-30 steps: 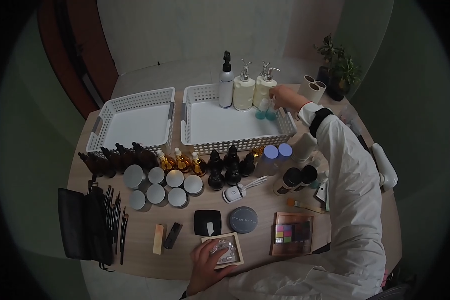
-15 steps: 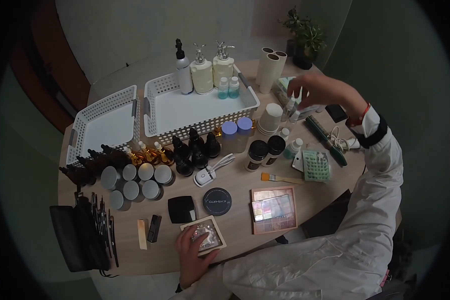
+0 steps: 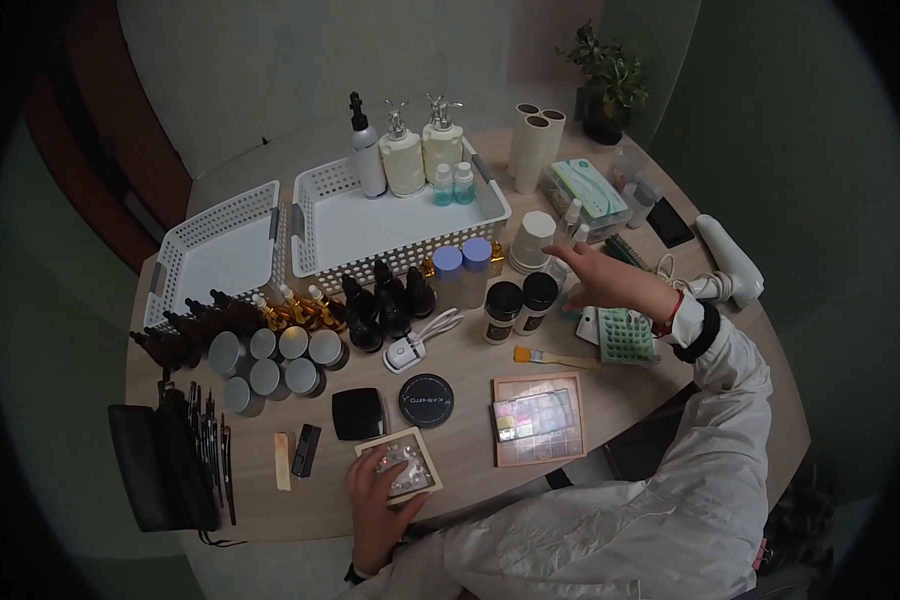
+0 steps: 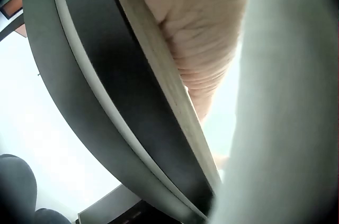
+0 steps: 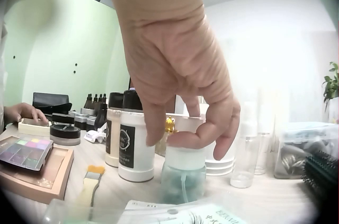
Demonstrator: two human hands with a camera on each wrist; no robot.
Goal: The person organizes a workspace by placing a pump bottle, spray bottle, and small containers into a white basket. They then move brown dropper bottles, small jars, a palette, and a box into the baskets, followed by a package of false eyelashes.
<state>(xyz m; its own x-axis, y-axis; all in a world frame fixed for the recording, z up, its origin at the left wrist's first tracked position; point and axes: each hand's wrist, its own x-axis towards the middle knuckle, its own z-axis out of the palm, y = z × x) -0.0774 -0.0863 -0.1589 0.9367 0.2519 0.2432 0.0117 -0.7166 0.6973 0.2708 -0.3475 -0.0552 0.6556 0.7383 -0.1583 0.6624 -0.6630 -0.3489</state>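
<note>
Two hands over the tabletop (image 3: 470, 440). Rests the left hand (image 3: 380, 510) on a square framed box (image 3: 429, 458) with clear, gem-like pieces inside, at the near edge of the tabletop. Lays those fingers across the top, with the grip released. Just beyond the box, shows a black square compact (image 3: 358, 413) and a round dark case (image 3: 426, 400).

Reaches the right hand (image 3: 620, 282) down over a blue-green bottle (image 5: 185, 184) with a white cap, towards the right edge of the tabletop. Leaves this grip released too, with thumb well apart from a bent forefinger at the level of the cap. Cannot tell of any contact with the cap, given the overlap.

Beside the bottle, shows two black-lidded containers (image 3: 502, 312); behind, stacked white cups (image 3: 533, 240); on the near side, a flat brush (image 3: 555, 357) and an open palette (image 3: 538, 420). Towards the far edge, includes a white basket (image 3: 400, 265) holding a tall spray bottle (image 3: 367, 165), two cream pump bottles (image 3: 403, 165) and two small capped bottles (image 3: 443, 188), all upright.
</note>
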